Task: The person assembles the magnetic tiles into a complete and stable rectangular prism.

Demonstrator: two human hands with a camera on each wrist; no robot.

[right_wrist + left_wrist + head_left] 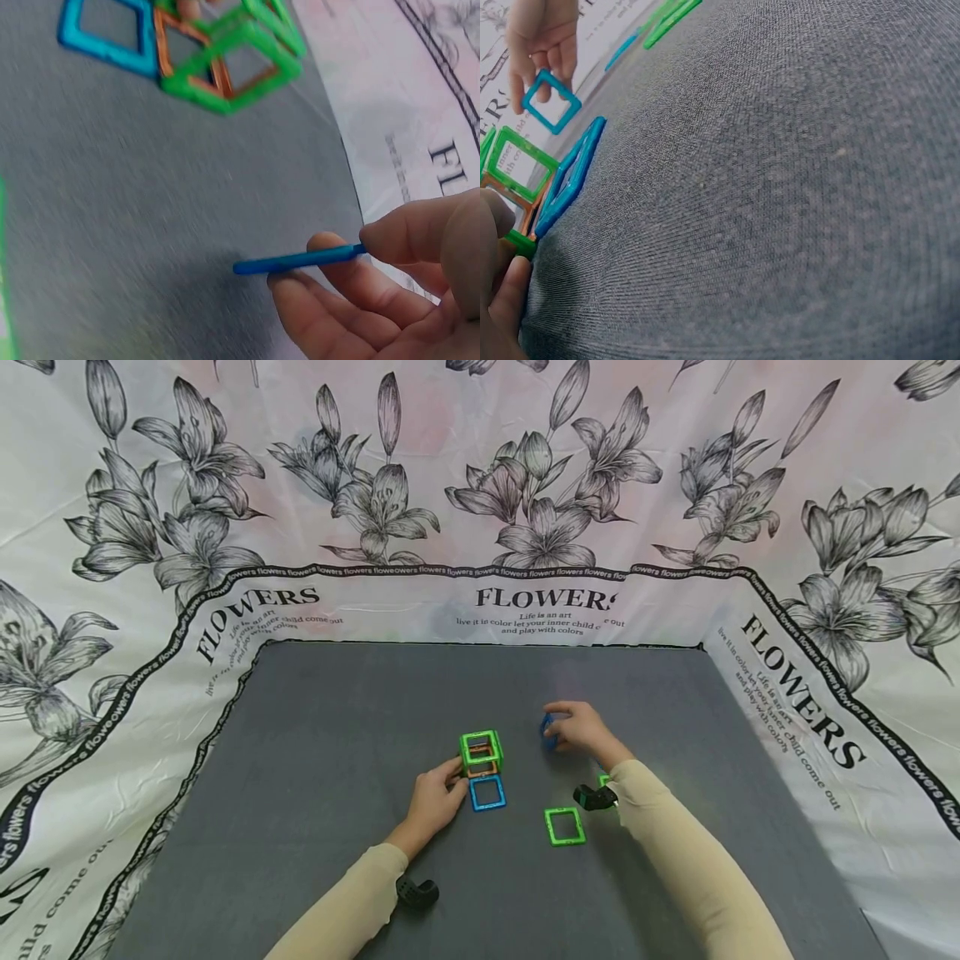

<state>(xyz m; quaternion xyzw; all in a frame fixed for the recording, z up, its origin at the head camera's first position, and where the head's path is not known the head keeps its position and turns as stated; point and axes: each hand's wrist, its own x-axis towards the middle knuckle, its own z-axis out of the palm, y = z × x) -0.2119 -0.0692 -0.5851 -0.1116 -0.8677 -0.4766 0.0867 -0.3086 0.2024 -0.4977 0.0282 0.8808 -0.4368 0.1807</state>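
A cube of green and orange magnetic tiles (481, 736) stands on the grey table, with a blue square tile (488, 808) lying flat against its near side. My left hand (435, 800) grips the cube's left side low down; in the left wrist view its fingertips (511, 289) reach a green bottom edge. To the right of the cube, my right hand (581, 727) pinches another blue square tile (300, 260) between thumb and fingers, above the table. That tile appears nearly edge-on in the right wrist view.
A green square tile (565, 841) lies flat on the grey table (337, 710) nearer to me. Another green tile (603, 779) is partly hidden by the right wrist's black strap (595, 797). Flower-printed cloth (420, 610) borders the table at the back and sides.
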